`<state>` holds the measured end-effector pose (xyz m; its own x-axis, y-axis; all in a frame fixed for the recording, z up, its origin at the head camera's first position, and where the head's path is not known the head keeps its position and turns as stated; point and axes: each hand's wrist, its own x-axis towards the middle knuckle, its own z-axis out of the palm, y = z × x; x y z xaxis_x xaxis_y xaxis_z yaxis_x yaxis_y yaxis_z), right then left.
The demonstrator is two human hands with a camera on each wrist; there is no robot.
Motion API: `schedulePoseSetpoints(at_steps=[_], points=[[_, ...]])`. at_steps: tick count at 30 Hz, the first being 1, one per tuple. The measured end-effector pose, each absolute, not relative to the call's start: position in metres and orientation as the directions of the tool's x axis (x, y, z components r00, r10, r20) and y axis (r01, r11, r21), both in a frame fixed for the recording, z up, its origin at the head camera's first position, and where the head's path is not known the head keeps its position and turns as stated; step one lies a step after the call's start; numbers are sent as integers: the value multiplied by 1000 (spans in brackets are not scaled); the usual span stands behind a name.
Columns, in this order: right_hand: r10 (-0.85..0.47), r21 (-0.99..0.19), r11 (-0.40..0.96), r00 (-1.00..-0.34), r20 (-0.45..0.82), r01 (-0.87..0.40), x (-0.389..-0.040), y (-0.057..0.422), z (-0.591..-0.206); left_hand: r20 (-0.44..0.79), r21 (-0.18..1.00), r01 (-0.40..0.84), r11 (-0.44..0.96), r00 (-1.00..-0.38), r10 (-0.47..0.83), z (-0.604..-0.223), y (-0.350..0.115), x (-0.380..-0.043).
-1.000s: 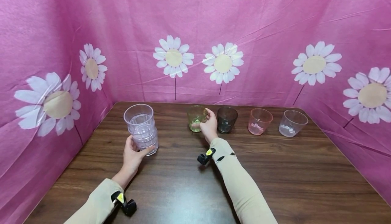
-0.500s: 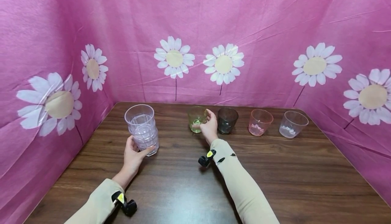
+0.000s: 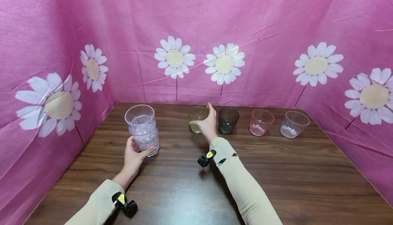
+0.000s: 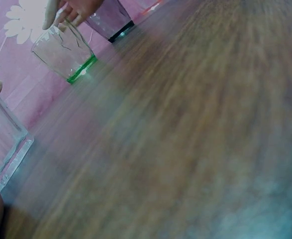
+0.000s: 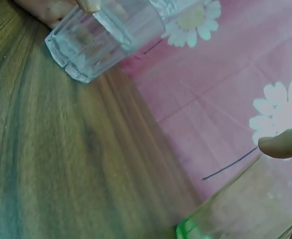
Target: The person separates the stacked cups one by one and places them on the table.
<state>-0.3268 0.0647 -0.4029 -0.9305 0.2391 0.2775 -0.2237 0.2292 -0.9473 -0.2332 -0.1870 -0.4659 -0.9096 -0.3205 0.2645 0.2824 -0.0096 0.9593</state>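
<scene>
On the left of the table my left hand (image 3: 133,156) grips the lower part of a tall clear glass (image 3: 142,128) with ridged, faceted sides. It stands upright; I cannot tell whether it is one glass or several stacked. Near the back edge, my right hand (image 3: 208,126) is spread at the near right side of a green-tinted glass (image 3: 195,113). Its thumb (image 5: 282,144) appears apart from that glass in the right wrist view, and the fingers point up. The green glass (image 4: 66,52) stands upright on the table in the left wrist view.
Right of the green glass, a row holds a dark grey glass (image 3: 228,121), a pink glass (image 3: 261,122) and a clear short glass (image 3: 294,124). They stand on a brown wooden table (image 3: 276,170). A pink cloth (image 3: 261,13) with daisies encloses the back and sides.
My right hand has let its pinch on the green glass's rim loosen, with thumb and fingers now spread. The green glass stays in place. My left hand keeps its grip on the clear glass.
</scene>
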Motion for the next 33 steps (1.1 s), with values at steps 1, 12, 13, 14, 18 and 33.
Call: schedulePoseSetpoints(at_steps=[1, 12, 13, 14, 18, 33], points=[[236, -942, 238, -926, 293, -238, -326, 64, -401, 264, 959, 282, -10, -910, -321, -466, -187, -233], [150, -841, 284, -845, 513, -461, -314, 50, -378, 247, 966, 259, 4, -913, -324, -463, -185, -234], [144, -838, 278, -842, 520, -470, -313, 48, -376, 245, 966, 258, 3, -914, -324, -463, -185, -233], [136, -836, 271, -840, 525, -478, -311, 46, -375, 244, 966, 257, 0, -914, -323, -463, -185, -233], [103, -833, 233, -840, 533, -501, -303, 37, -368, 242, 966, 258, -6, -916, -320, -463, -185, -233], [-106, -859, 75, -861, 498, -506, -276, -1, -353, 272, 958, 286, 0, -909, -316, -464, -186, -232]])
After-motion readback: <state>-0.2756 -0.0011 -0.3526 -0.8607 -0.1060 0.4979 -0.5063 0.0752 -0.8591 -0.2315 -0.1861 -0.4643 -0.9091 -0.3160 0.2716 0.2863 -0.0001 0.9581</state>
